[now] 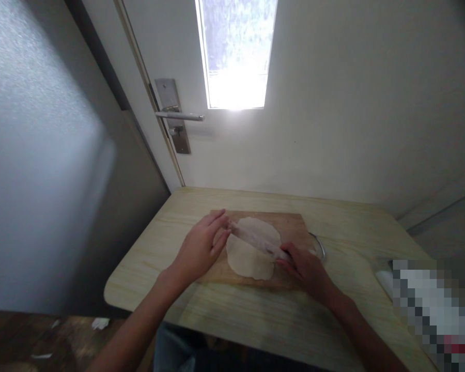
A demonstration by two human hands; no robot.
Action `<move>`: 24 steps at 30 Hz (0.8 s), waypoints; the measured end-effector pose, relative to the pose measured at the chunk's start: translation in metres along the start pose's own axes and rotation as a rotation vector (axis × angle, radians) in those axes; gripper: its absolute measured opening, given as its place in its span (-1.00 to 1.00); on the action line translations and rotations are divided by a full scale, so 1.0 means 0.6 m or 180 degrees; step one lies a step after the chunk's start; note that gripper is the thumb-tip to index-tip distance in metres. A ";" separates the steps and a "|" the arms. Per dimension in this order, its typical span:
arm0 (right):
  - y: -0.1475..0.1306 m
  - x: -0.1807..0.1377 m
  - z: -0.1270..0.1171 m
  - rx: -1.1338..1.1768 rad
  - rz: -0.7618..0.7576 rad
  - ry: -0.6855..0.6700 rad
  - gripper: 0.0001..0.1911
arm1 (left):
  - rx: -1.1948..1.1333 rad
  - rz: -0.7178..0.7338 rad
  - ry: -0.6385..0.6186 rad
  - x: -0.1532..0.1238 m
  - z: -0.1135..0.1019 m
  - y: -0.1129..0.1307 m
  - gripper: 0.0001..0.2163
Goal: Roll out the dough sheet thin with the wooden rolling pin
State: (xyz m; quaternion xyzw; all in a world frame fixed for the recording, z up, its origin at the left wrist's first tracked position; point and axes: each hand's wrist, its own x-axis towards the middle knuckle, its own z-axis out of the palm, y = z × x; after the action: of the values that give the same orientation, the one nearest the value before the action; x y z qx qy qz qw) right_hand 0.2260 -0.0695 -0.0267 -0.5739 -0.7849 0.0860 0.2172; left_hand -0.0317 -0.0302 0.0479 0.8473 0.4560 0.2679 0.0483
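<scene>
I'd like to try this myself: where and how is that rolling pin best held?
Probably by both ends, from left and right: the rolling pin is long and slender and lies slantwise across the dough, so gripping there leaves its middle free.

My right hand (pixel 304 266) hides one end of the rolling pin (pixel 256 239); dough (pixel 250 263) beneath it partly covered. Pixelated object (pixel 434 310) unreadable. Window (pixel 236 51) cropped above.

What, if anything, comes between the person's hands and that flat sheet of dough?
Only the rolling pin, which lies slantwise across the dough. The right hand grips one end; the left hand is at the other. Nothing else visible stands between.
</scene>
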 end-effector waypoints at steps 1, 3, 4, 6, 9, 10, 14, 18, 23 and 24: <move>-0.001 -0.001 0.002 -0.0113 -0.0089 -0.0009 -0.65 | 0.0096 0.0026 -0.0034 0.013 0.009 -0.005 -0.68; -0.002 -0.002 0.004 -0.0305 -0.0254 -0.0039 -0.65 | 0.0353 0.0066 -0.0276 0.034 0.032 -0.014 -0.66; -0.003 -0.003 0.005 -0.0395 -0.0318 -0.0061 -0.65 | 0.0484 0.0058 -0.0449 0.042 0.045 -0.019 -0.64; -0.005 -0.004 0.007 -0.0583 -0.0396 -0.0113 -0.66 | 0.0705 -0.0026 -0.0813 0.051 0.068 -0.027 -0.61; -0.012 0.000 0.004 -0.0730 -0.0388 -0.0159 -0.67 | 0.0940 -0.0187 -0.1161 0.057 0.092 -0.034 -0.59; -0.014 0.002 0.001 -0.0718 -0.0410 -0.0162 -0.68 | 0.0997 -0.0215 -0.1214 0.058 0.095 -0.036 -0.58; -0.018 0.012 -0.009 -0.0582 -0.0621 -0.0076 -0.67 | 0.1091 -0.0213 -0.1559 0.070 0.098 -0.038 -0.54; -0.006 0.015 -0.005 -0.0644 -0.0669 0.0023 -0.48 | 0.1034 -0.0160 -0.2010 0.092 0.097 -0.045 -0.51; 0.004 0.012 0.010 -0.0770 -0.0612 -0.0069 -0.37 | 0.0703 0.0123 -0.2265 0.115 0.111 -0.063 -0.49; 0.003 0.011 0.011 -0.0768 -0.0590 -0.0080 -0.35 | 0.0660 0.0049 -0.2220 0.118 0.116 -0.066 -0.49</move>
State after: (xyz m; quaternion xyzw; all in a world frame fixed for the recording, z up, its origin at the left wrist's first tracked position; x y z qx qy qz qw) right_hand 0.2231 -0.0623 -0.0317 -0.5198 -0.8418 -0.0222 0.1438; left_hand 0.0046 0.0605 0.0051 0.8915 0.4306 -0.0845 0.1128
